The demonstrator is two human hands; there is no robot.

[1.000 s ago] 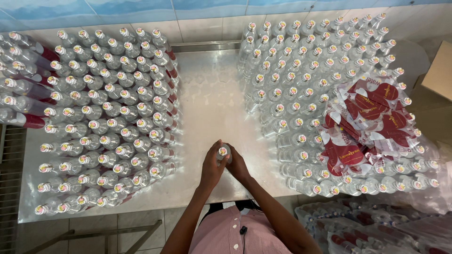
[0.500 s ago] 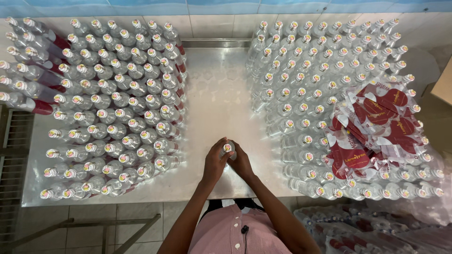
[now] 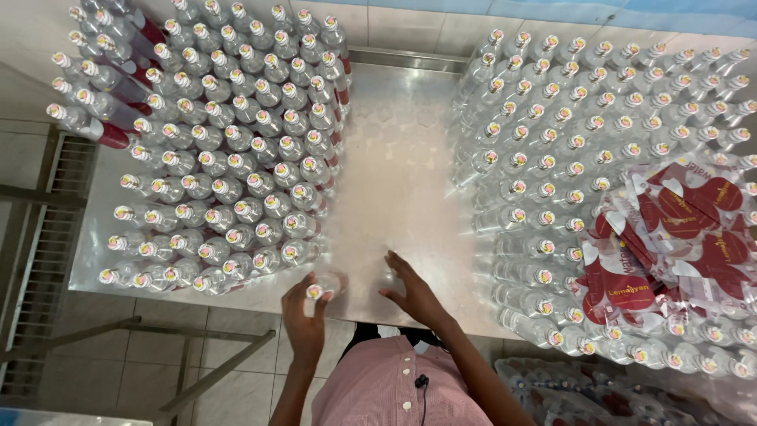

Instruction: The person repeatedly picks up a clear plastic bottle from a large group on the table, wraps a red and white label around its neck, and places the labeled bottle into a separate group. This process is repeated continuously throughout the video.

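Steel table (image 3: 394,158) on tiled floor (image 3: 197,379); left hand (image 3: 303,315) grips bottle (image 3: 319,288), right hand (image 3: 414,292) open, empty.

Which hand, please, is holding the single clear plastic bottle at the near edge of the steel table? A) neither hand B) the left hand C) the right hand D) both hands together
B: the left hand is wrapped around the clear plastic bottle near its cap, while the right hand hovers open beside it above the steel table, not touching the bottle.
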